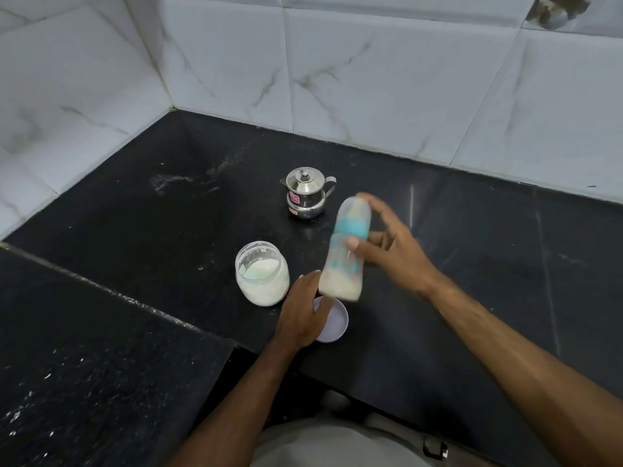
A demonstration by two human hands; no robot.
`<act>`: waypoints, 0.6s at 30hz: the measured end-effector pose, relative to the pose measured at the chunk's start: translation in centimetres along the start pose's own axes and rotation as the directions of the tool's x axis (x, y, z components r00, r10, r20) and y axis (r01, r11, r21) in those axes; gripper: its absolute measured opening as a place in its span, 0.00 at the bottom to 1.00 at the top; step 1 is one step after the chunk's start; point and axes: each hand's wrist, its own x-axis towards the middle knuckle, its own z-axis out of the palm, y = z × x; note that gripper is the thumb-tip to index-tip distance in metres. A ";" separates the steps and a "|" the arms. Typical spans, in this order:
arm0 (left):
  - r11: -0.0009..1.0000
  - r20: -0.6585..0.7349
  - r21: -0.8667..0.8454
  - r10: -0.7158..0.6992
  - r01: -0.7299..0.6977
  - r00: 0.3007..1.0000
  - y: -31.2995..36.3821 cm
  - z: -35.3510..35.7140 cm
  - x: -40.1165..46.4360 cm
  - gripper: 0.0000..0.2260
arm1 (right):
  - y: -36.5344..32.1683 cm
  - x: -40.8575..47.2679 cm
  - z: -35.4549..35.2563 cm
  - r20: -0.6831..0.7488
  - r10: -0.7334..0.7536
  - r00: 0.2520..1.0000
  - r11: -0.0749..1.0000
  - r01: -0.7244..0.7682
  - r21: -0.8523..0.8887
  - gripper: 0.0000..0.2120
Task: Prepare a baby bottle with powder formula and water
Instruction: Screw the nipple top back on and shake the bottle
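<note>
A capped baby bottle [345, 254] with a teal collar and milky liquid in its base hangs blurred above the black counter. My right hand [391, 247] holds it, thumb across its front and fingers behind, one fingertip reaching the cap. My left hand [303, 313] lies flat with straight fingers over a lilac lid [333, 326], fingertips just beside the bottle's base. An open clear jar [261, 273] of white formula powder stands left of the bottle. A small lidded steel pot [306, 192] stands behind.
The black stone counter [472, 264] meets marble wall tiles at the back and left. A lower speckled black slab [84, 365] lies at the near left, past a raised edge. White powder smears mark the counter's far left.
</note>
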 end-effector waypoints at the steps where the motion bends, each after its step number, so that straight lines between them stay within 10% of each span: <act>1: 1.000 -0.008 0.027 0.015 -0.014 1.000 0.0 0.0 -0.1 0.18 | -0.3 0.6 -0.4 -0.108 -0.020 0.994 0.999 0.025 0.041 0.34; 4: 0.999 0.012 0.041 0.020 -0.020 1.000 -0.1 0.1 -0.2 0.21 | -0.6 1.4 -1.2 -0.284 -0.063 0.957 0.990 0.096 0.105 0.34; 9: 1.000 0.039 0.025 0.011 -0.012 0.999 -0.5 0.1 0.2 0.21 | 0.0 -0.1 -0.4 0.113 0.023 0.993 0.991 -0.008 -0.131 0.34; 14: 0.999 0.008 0.030 0.022 -0.022 1.000 0.1 0.0 0.0 0.21 | -1.1 1.9 -1.3 -0.284 -0.078 0.956 0.991 0.106 0.086 0.33; 18: 0.999 0.047 0.044 -0.018 0.016 0.999 -0.4 0.2 0.2 0.19 | -0.6 0.3 -0.6 0.079 0.004 0.997 0.994 0.005 -0.111 0.33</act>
